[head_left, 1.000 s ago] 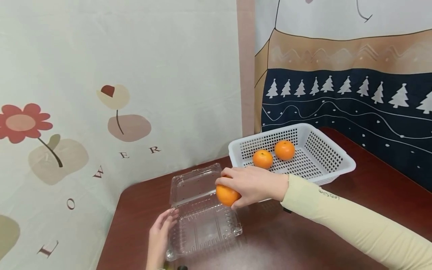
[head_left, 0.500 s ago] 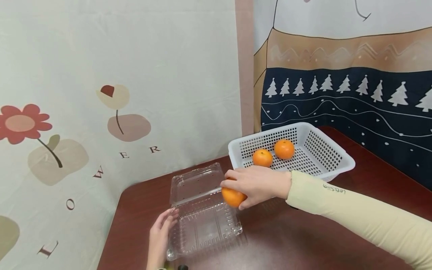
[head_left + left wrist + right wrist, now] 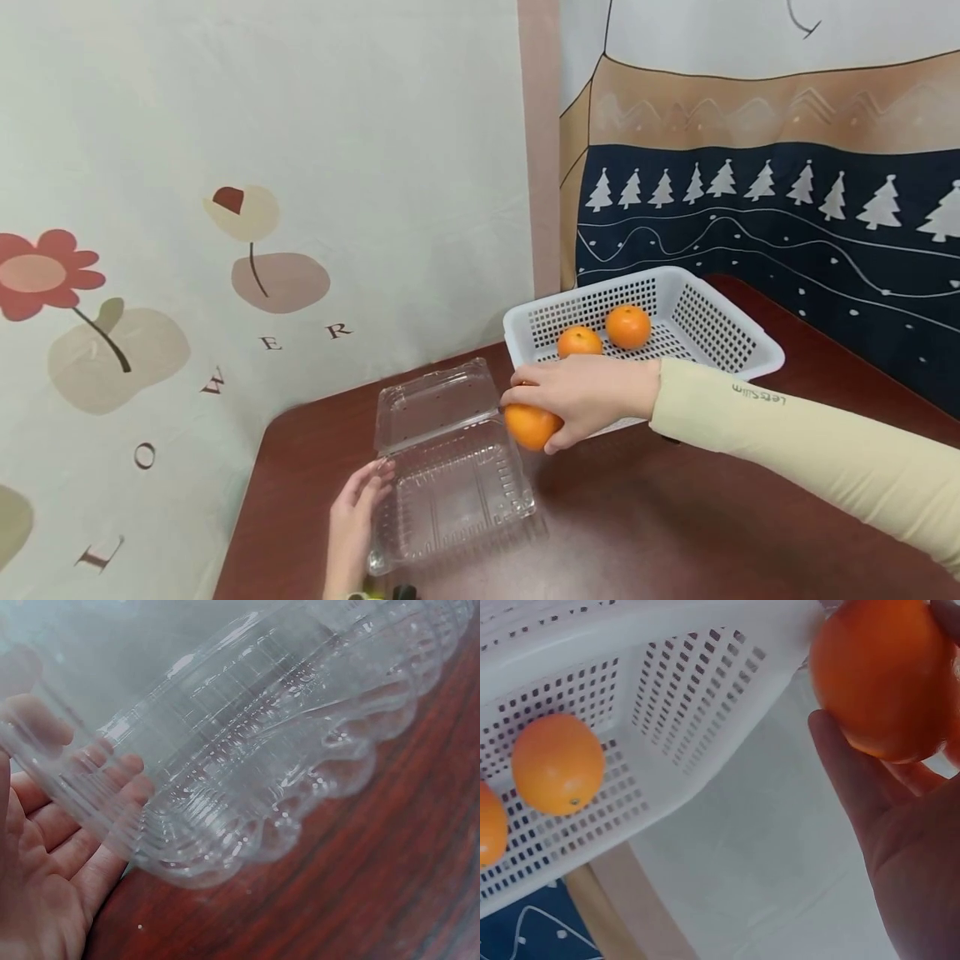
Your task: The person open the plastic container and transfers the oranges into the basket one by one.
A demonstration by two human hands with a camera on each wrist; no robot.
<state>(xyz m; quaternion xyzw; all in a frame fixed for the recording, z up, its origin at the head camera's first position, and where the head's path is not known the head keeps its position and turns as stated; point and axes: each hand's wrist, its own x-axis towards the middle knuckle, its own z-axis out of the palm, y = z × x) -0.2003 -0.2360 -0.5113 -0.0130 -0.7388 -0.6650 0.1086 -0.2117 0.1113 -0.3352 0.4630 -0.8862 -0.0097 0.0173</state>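
In the head view my right hand (image 3: 592, 390) grips an orange (image 3: 532, 427) above the table, between the clear plastic clamshell container (image 3: 453, 500) and the white basket (image 3: 712, 325). The right wrist view shows fingers around this orange (image 3: 885, 679). The container lies with its lid (image 3: 438, 404) folded back toward the wall and no fruit inside. My left hand (image 3: 356, 508) holds the container's left side; in the left wrist view, several fingertips (image 3: 131, 765) show through the transparent wall. Two oranges, one (image 3: 628, 327) beside the other (image 3: 580, 342), lie in the basket.
The dark red-brown table (image 3: 637, 517) extends in front of the container and basket. A pale printed cloth (image 3: 420, 167) hangs behind, with a dark tree-patterned cloth (image 3: 750, 225) on the right. A small black object (image 3: 405, 592) shows at the bottom edge.
My right hand has moved to the right with the orange, from over the container's edge toward the basket side. The left hand stays at the container. The head view has shifted slightly.
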